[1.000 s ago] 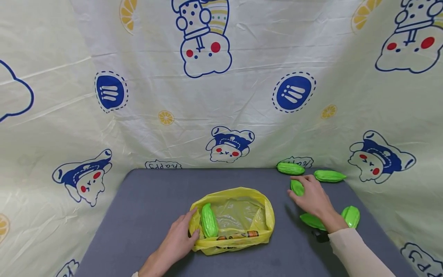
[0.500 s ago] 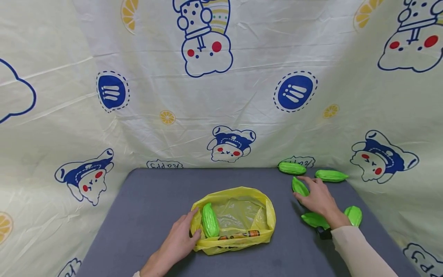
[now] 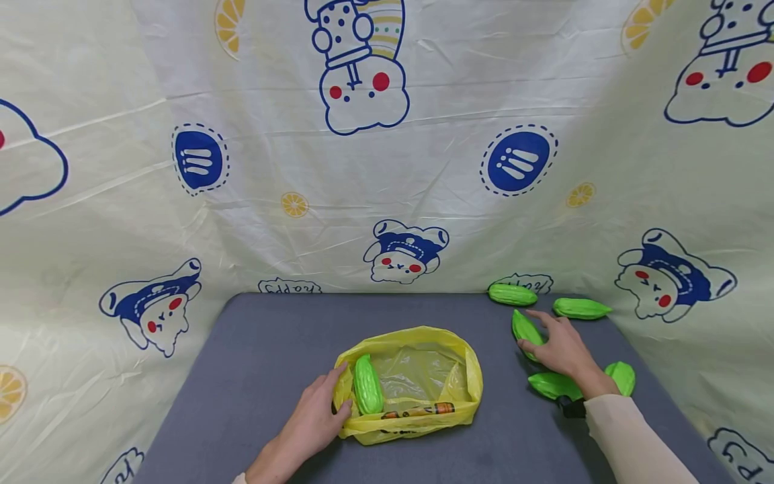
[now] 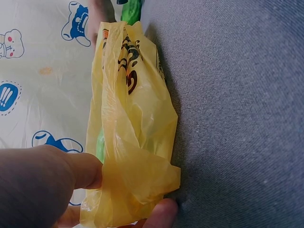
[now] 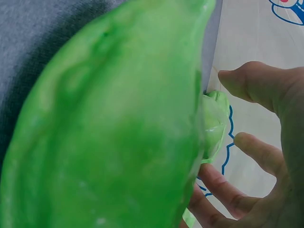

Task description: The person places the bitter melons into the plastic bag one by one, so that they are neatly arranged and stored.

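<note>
Leftmost, the left hand [image 3: 314, 410] held between thumb and fingers the nearer end of a yellow plastic bag [image 3: 417, 430], which lay mouth upward to its right on a grey table [image 3: 272, 349]. Inside the bag, just beside those fingers, rested a first green gourd [image 3: 367, 386]. The right hand [image 3: 562, 346], fingers spread, spanned a second gourd [image 3: 523, 328]; whether it touched could not be told. A third gourd [image 3: 549, 385] lay below the right wrist, a fourth gourd [image 3: 623, 378] to its right; a fifth gourd [image 3: 512, 294] and sixth gourd [image 3: 582, 308] lay beyond the fingertips.
</note>
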`<state>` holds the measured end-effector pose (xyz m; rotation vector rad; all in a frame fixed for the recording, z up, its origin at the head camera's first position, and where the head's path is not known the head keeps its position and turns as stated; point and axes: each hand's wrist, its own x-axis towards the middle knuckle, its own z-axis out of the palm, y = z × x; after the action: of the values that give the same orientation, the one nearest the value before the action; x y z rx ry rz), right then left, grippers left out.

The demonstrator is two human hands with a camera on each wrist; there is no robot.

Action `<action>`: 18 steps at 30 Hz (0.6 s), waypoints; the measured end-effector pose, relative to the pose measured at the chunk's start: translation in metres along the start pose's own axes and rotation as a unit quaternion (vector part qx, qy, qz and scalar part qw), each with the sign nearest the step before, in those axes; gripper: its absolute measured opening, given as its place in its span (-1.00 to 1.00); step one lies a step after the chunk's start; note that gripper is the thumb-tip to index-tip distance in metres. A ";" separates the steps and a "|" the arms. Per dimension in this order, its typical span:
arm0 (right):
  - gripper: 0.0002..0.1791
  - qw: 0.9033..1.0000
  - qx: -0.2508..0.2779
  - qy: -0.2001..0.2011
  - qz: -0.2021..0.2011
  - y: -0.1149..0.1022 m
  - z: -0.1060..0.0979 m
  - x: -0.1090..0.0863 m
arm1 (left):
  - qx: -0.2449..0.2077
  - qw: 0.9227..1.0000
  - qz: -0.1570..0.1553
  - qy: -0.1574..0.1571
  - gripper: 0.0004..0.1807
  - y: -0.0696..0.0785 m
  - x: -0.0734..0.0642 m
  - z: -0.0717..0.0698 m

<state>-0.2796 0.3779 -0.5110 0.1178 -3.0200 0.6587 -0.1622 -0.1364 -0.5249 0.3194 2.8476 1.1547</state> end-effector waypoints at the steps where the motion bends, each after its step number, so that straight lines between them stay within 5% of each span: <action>1: -0.06 1.000 0.000 -0.002 -0.001 0.001 0.000 0.001 | 0.000 1.000 0.000 0.000 -0.21 0.000 0.000 0.000; 18: -0.21 1.000 0.005 -0.016 0.008 0.004 0.004 0.010 | -0.002 1.000 0.006 0.001 -0.21 -0.002 0.001 -0.002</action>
<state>-0.2897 0.3797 -0.5158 0.1067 -3.0524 0.6793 -0.1636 -0.1388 -0.5251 0.3346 2.8486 1.1630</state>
